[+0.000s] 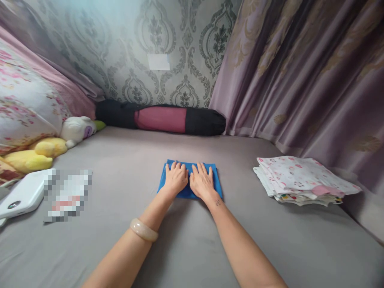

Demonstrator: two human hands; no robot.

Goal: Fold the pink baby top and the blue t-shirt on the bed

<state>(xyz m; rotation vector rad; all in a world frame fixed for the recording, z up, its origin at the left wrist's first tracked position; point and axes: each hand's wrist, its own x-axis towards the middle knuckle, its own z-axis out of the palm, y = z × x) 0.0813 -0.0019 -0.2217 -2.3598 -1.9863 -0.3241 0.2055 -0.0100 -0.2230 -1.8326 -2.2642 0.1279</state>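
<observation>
A folded blue cloth (192, 194) lies flat on the grey bed sheet (126, 176) in the middle of the view. My left hand (176, 178) presses palm-down on its left half, the fingers stretched toward the far edge. On the right half rests my right hand (202, 180), also palm-down with its fingers spread. The two thumbs almost meet near the centre of the cloth. Both hands hide much of its upper face, so how it is folded cannot be fully made out.
To the right sits a stack of folded printed cloths (303, 176). A black and pink roll bag (162, 119) lies along the wall. At left are a white device (27, 194), a blurred-out packet (69, 196), a yellow plush toy (33, 158) and a white plush toy (78, 130).
</observation>
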